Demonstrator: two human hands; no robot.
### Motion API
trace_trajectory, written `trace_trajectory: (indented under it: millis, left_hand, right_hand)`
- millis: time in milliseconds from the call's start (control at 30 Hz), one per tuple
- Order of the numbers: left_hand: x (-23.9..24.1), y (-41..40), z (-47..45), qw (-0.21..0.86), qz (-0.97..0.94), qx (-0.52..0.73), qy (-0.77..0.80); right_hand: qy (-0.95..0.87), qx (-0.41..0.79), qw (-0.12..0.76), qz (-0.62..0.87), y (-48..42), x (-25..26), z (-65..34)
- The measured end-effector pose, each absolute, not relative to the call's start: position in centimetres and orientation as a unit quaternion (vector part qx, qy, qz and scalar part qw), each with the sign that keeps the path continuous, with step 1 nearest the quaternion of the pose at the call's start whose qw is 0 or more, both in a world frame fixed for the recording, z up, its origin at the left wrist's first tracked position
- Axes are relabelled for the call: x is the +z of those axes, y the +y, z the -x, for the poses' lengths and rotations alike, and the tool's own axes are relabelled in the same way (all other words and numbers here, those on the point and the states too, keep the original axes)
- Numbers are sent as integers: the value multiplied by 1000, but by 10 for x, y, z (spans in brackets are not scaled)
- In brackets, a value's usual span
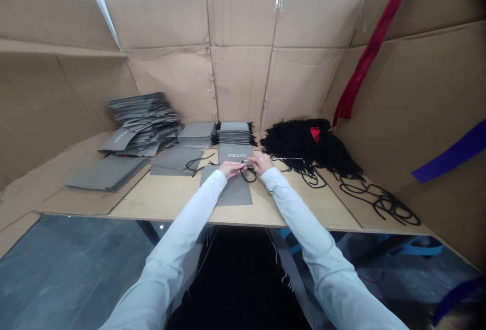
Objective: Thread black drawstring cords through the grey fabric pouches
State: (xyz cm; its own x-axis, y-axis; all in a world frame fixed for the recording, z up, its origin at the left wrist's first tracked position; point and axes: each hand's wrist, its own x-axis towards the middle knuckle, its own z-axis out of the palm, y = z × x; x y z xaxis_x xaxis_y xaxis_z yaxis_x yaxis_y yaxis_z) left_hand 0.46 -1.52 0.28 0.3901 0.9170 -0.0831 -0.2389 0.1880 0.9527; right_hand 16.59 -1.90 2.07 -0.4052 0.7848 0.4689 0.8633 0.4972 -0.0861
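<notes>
My left hand (230, 169) is pinched on a black cord (249, 179), whose loop hangs just below the fingers. Close to it, my right hand (260, 163) is closed around a thin pale rod (290, 158) that sticks out to the right. The rod's tip lies near the cord between both hands. Under them is a flat grey sheet or bag (236, 196), partly covered by the left hand. Just behind lies another grey piece with white INTEX lettering (236, 155). Exactly how the cord meets the grey piece is too small to tell.
Behind stands a neat stack of grey pieces with black cord ends (234, 133). A loose grey pile (146, 117) is at left, flat grey pieces (170, 160) nearer. A black cord heap (304, 140) lies right, loose cords trailing. Cardboard walls (243, 77) enclose the table; a red strap (374, 46) hangs.
</notes>
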Motion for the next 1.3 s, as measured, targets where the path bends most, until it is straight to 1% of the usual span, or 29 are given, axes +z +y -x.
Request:
trace_trajectory:
  millis: [300, 467, 700, 933, 1300]
  left_hand:
    - [3, -15, -6, 631, -457, 458, 428]
    - [4, -14, -6, 642, -478, 453, 392]
    - [6, -16, -7, 621, -481, 458, 417]
    - [8, -16, -7, 659, -467, 444, 388]
    - [2, -13, -5, 645, -502, 426, 388]
  right_hand:
    - [-828, -121, 264, 479, -23, 18, -160]
    - [-826, -123, 269, 480, -21, 17, -162]
    - [-829, -126, 253, 482, -19, 14, -162]
    - [-827, -130, 233, 494, -21, 15, -161]
    - [-823, -125, 236, 502, -23, 17, -161]
